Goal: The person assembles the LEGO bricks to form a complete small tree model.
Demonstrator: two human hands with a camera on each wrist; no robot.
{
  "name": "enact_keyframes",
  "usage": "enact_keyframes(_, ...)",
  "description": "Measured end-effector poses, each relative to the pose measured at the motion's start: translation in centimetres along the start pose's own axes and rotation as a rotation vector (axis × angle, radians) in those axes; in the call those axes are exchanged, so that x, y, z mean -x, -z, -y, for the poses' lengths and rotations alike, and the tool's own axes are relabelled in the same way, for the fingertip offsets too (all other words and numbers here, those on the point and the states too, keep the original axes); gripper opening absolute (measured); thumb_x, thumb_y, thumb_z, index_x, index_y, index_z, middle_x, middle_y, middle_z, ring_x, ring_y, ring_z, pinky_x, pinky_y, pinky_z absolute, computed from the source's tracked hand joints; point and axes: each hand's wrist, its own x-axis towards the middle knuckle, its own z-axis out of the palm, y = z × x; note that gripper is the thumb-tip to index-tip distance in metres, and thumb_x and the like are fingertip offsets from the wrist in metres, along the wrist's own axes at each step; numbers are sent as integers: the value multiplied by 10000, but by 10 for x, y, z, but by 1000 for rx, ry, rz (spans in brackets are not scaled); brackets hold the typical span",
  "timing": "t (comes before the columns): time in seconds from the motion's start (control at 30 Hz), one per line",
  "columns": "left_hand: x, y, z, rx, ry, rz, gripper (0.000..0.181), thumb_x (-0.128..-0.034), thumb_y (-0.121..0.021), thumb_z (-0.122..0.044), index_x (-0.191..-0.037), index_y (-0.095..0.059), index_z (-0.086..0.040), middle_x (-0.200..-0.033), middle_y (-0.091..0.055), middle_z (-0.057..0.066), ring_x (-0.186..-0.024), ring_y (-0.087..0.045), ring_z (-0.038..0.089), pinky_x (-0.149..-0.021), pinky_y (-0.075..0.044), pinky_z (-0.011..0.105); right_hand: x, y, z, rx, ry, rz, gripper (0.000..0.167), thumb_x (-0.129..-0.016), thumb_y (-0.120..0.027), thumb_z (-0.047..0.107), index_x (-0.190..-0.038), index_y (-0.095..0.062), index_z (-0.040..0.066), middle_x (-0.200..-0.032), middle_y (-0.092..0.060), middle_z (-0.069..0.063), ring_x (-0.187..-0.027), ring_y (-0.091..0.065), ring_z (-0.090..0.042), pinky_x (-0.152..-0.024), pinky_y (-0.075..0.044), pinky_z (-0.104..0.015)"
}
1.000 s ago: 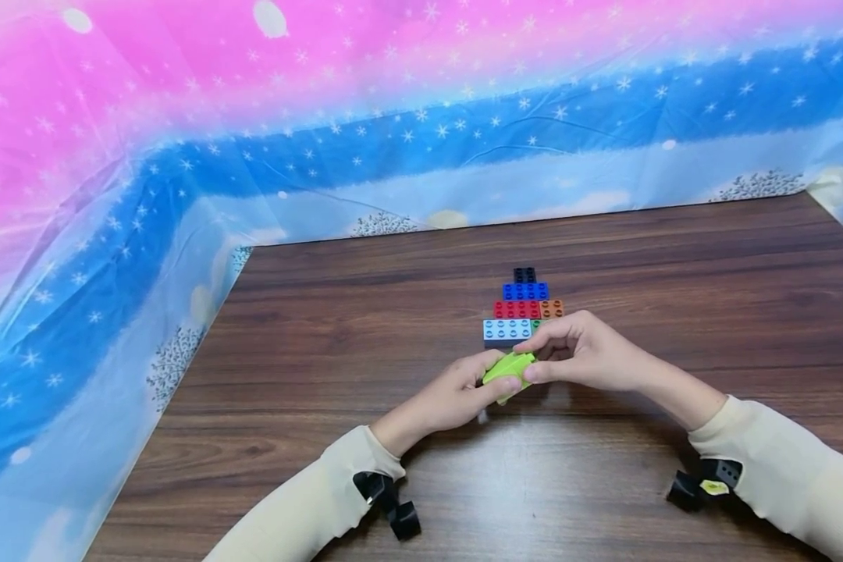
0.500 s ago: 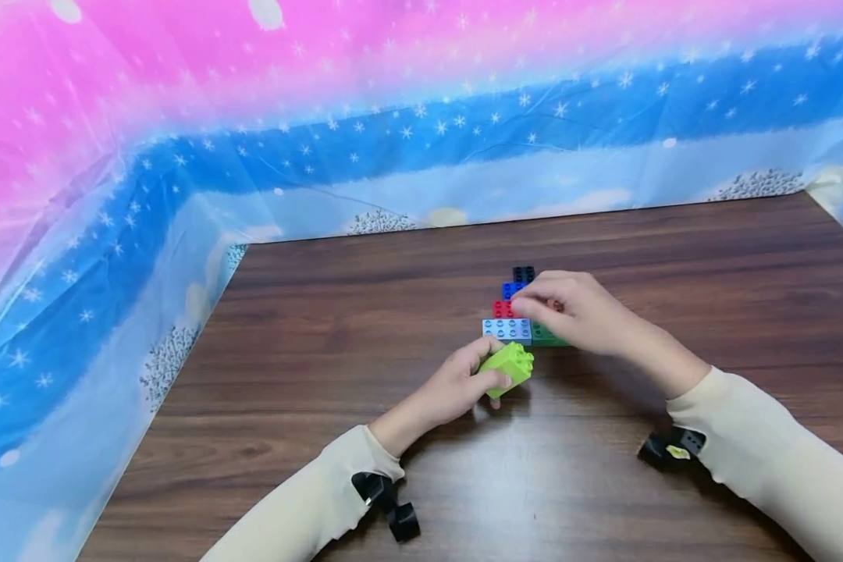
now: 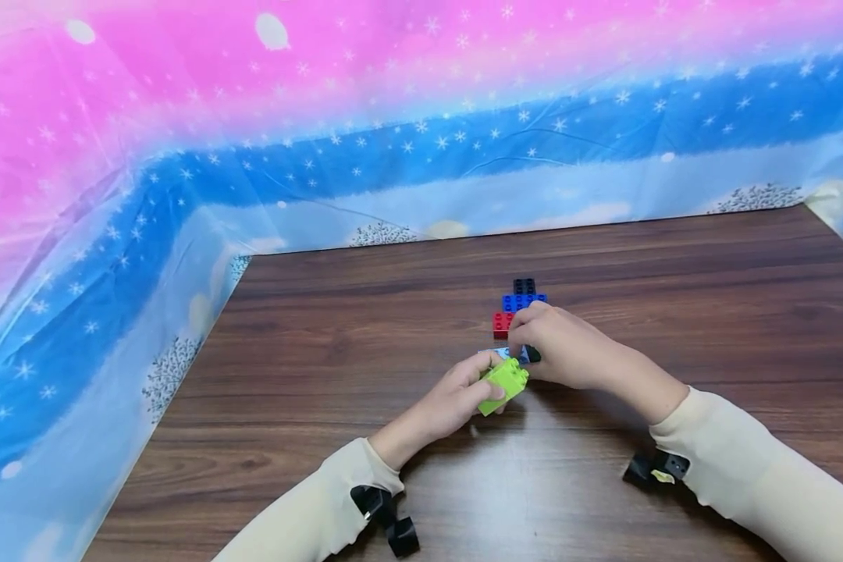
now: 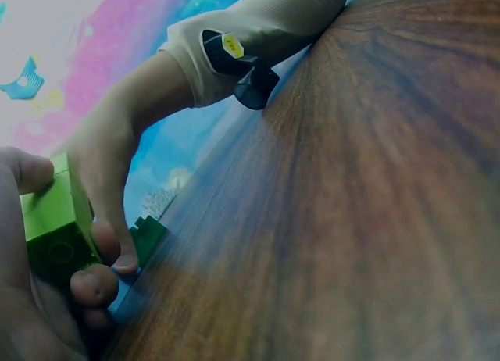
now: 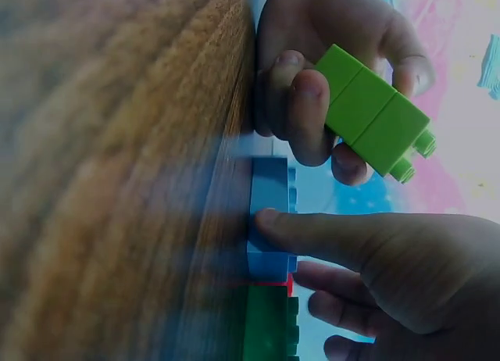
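Observation:
My left hand (image 3: 453, 396) grips a lime-green stack of toy bricks (image 3: 508, 378) between thumb and fingers, tilted above the table. Its studs (image 5: 423, 144) show at one end in the right wrist view. Just right of it, my right hand (image 3: 579, 347) pinches a light blue brick (image 5: 269, 193) low at the table, the thumb against its near side; its fingertips behind the brick are partly hidden. Beside that brick stands a dark green brick (image 5: 266, 322). Farther back, a red brick (image 3: 502, 324) is half covered by the right hand, with a blue brick (image 3: 518, 302) behind it.
A black brick (image 3: 524, 286) ends the row at the back. The dark wooden table (image 3: 323, 328) meets a pink and blue snowflake cloth (image 3: 393, 140) along its far and left edges. Black camera mounts (image 3: 386, 519) hang below both sleeves.
My right hand has let go of the lime-green stack, reached over the row and taken the light blue brick, which now sits nearer me, apart from the red one. My left hand keeps the stack.

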Motion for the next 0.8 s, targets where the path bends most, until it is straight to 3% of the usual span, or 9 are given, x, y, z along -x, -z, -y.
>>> enact_keyframes(0.2, 0, -1, -1, 12, -27, 21, 285, -934, -474, -108, -1132, -528, 90, -864, -558, 32, -739, -534, 121, -627, -445, 212, 5, -1, -2, -5, 29, -62, 190, -835, -909, 143, -845, -727, 197, -835, -679, 98, -801, -556, -120, -747, -489, -372)
enact_keyframes(0.4, -1, -1, -1, -70, -20, 2, 309, -999, -480, -162, -1192, -568, 63, -829, -568, 27, -708, -513, 113, -624, -426, 228, 8, 0, -9, -178, -54, -165, 189, -863, -866, 54, -868, -702, 147, -858, -664, 47, -743, -574, -174, -670, -507, -324)
enact_keyframes(0.53, -2, 3, -1, -152, 11, -22, 297, -1040, -477, -188, -1233, -582, 12, -833, -585, 32, -692, -505, 127, -611, -419, 235, 5, 1, -12, -275, -117, -213, 152, -879, -869, 90, -895, -720, 120, -862, -703, 28, -783, -660, -157, -700, -562, -340)
enact_keyframes(0.8, -2, 3, -1, -178, -30, -56, 284, -1126, -476, -241, -1222, -580, 6, -838, -586, 41, -678, -494, 113, -611, -420, 225, 4, 5, -20, -702, -264, -152, 99, -963, -790, 149, -978, -747, 61, -902, -730, -45, -794, -678, -232, -717, -564, -313)
